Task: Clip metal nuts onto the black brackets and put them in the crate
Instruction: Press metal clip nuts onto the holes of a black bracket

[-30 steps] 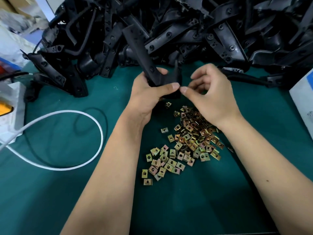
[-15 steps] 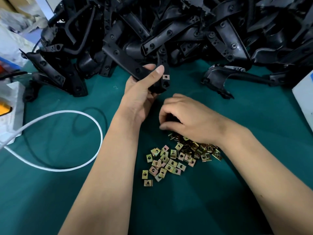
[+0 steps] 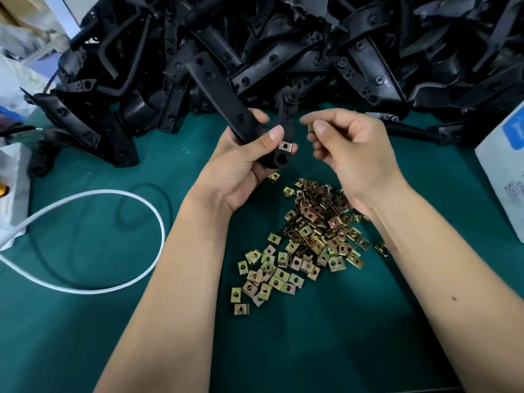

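My left hand (image 3: 241,165) grips a long black bracket (image 3: 218,89) above the green mat, its upper end slanting up and left toward the pile. A metal nut (image 3: 285,146) sits clipped on the bracket's lower end, beside my left thumb. My right hand (image 3: 348,154) is raised just right of the bracket and pinches a loose metal nut (image 3: 311,128) between thumb and forefinger. Below both hands a heap of brass-coloured nuts (image 3: 312,231) is spread on the mat. No crate is in view.
A big pile of black brackets (image 3: 312,46) fills the back of the green mat (image 3: 85,321). A white cable (image 3: 136,199) loops at the left, running from a white device (image 3: 14,188). A white and blue box (image 3: 504,171) stands at the right edge.
My right hand has lifted from the nut heap with one nut pinched and moved up beside the bracket. The left hand has tilted the bracket slightly, the clipped nut still on it.
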The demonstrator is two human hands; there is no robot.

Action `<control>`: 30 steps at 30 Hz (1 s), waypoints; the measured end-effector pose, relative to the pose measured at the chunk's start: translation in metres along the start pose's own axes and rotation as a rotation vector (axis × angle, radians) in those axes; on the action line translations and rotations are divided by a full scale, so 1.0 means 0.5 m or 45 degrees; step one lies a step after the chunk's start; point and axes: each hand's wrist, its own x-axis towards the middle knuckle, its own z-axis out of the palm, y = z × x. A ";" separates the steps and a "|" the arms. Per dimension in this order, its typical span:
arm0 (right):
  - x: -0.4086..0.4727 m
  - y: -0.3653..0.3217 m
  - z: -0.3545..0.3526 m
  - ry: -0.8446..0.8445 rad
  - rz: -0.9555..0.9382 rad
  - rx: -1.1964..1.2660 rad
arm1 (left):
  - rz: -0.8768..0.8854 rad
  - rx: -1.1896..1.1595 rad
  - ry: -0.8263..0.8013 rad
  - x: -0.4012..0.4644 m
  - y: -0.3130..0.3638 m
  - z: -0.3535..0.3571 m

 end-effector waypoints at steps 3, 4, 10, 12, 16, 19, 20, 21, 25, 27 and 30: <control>0.001 -0.002 -0.002 0.031 0.024 0.076 | -0.005 0.024 -0.074 0.000 -0.006 0.001; 0.001 -0.004 -0.002 0.039 0.021 0.092 | -0.011 0.027 -0.089 -0.001 -0.007 0.001; -0.001 -0.007 -0.003 0.060 0.012 0.158 | -0.009 0.002 -0.095 -0.003 -0.008 0.012; -0.001 -0.006 -0.004 0.065 0.020 0.182 | -0.009 -0.004 -0.077 -0.003 -0.006 0.013; 0.000 -0.005 -0.004 0.060 0.017 0.186 | -0.037 -0.011 -0.062 -0.003 -0.006 0.011; -0.001 -0.004 -0.002 0.065 0.006 0.147 | -0.056 -0.013 -0.070 -0.002 -0.009 0.011; -0.001 -0.003 -0.002 0.071 0.005 0.141 | -0.061 -0.017 -0.072 -0.002 -0.009 0.011; 0.000 -0.003 -0.002 0.076 0.005 0.138 | -0.065 -0.021 -0.074 -0.001 -0.010 0.011; 0.001 -0.002 -0.003 0.087 0.007 0.127 | -0.071 -0.022 -0.084 -0.001 -0.010 0.010; 0.001 -0.001 -0.003 0.091 0.003 0.115 | -0.067 -0.021 -0.092 -0.002 -0.009 0.010; 0.002 -0.001 -0.004 0.077 0.010 0.112 | -0.081 -0.019 -0.087 -0.001 -0.009 0.011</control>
